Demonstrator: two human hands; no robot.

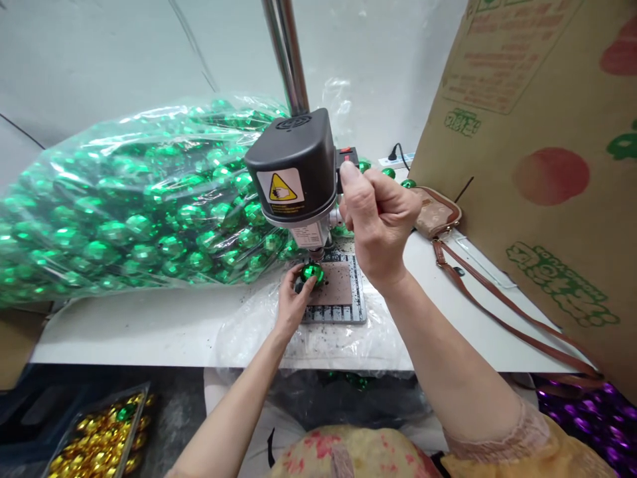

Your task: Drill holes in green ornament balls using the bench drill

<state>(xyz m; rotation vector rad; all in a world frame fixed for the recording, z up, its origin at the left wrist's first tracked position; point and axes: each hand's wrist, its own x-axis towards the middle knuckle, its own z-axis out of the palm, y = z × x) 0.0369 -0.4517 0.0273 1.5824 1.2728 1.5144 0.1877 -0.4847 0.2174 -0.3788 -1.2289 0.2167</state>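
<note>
A black drill press [293, 162] with a yellow warning label stands on the white table. Under its chuck, my left hand [294, 295] holds a shiny green faceted ball [312, 272] between thumb and fingers, over a brownish board [338, 284] on the slotted metal base. My right hand [381, 216] is raised at the right side of the drill head, beside the switch box, with its fingers curled round. What those fingers grip is hidden behind the hand.
A big clear bag of green balls [139, 219] lies at the left. On the right are a brown handbag [432, 211] with its strap and a large cardboard box [537, 199]. Gold balls [99, 431] sit lower left, purple ones [587, 418] lower right.
</note>
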